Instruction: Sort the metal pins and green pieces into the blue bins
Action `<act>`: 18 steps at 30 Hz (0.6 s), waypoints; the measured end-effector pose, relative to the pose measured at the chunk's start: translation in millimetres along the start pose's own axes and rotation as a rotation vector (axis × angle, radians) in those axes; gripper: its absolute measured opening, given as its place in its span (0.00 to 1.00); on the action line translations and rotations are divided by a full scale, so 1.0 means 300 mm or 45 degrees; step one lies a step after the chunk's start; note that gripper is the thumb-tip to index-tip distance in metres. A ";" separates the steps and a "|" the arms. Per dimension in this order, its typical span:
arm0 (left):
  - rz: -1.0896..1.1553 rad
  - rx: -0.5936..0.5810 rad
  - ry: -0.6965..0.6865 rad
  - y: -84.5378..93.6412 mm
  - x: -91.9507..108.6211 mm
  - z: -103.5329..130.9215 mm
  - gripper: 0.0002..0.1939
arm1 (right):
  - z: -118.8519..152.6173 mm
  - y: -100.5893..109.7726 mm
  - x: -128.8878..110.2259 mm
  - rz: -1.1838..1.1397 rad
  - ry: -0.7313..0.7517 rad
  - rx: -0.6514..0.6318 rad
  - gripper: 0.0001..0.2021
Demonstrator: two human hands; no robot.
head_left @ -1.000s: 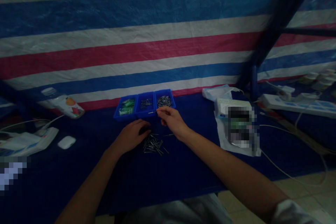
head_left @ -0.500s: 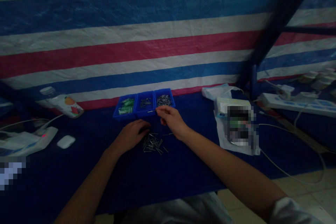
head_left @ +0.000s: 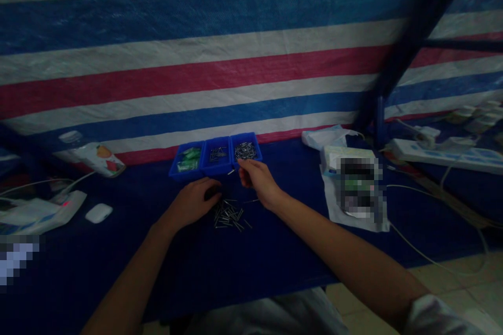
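My right hand [head_left: 259, 180] is closed in a pinch in front of the right-hand blue bin. At its fingertips shows a thin, bright metal nail [head_left: 231, 171], partly hidden by the fingers. My left hand [head_left: 198, 196] rests on the table, fingers curved, with a gap between thumb and fingers; nothing shows in it. Just right of its thumb lies a loose pile of nails [head_left: 228, 215], and a single nail [head_left: 250, 201] lies apart to the right. Three joined blue bins [head_left: 217, 171] stand behind the hands: green packets [head_left: 190, 159] left, a few nails [head_left: 218, 154] middle, many small metal pieces [head_left: 246, 151] right.
A bottle [head_left: 100, 158] stands at left, near a power strip [head_left: 65, 209] and a white case [head_left: 99, 213]. To the right are a tissue box [head_left: 348, 157], a blurred-out item on white paper [head_left: 334, 204], and a cable [head_left: 416, 251]. A striped sheet [head_left: 236, 68] hangs behind.
The nail at my right fingertips has tilted and less of it shows; that hand has shifted slightly to the right. My left hand has moved a little to the left.
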State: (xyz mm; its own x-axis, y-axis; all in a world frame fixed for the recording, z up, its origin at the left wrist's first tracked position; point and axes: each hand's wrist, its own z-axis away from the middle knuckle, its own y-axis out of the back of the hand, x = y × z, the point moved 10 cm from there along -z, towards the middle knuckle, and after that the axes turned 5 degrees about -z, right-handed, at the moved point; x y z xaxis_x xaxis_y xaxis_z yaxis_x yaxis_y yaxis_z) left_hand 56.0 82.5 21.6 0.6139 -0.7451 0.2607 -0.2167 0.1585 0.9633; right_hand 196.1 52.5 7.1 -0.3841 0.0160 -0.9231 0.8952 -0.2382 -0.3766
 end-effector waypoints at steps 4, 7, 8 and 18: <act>-0.010 -0.022 0.017 0.017 -0.010 0.010 0.15 | 0.003 0.000 -0.005 0.014 0.010 0.004 0.16; -0.007 -0.049 0.018 0.013 -0.015 0.014 0.14 | 0.005 -0.003 -0.008 0.022 0.025 -0.007 0.15; -0.005 -0.059 0.018 0.010 -0.016 0.014 0.14 | 0.005 -0.003 -0.009 0.024 0.031 -0.010 0.15; 0.039 -0.089 -0.008 -0.017 -0.016 0.008 0.12 | -0.003 -0.002 -0.024 0.071 0.123 -0.025 0.11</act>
State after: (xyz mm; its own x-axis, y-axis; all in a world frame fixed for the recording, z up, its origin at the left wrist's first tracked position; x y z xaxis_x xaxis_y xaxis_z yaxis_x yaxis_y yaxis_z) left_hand 52.3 83.6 15.2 0.6033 -0.7431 0.2897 -0.1816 0.2257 0.9571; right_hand 198.7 53.2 14.0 -0.3109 0.0966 -0.9455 0.9192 -0.2225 -0.3249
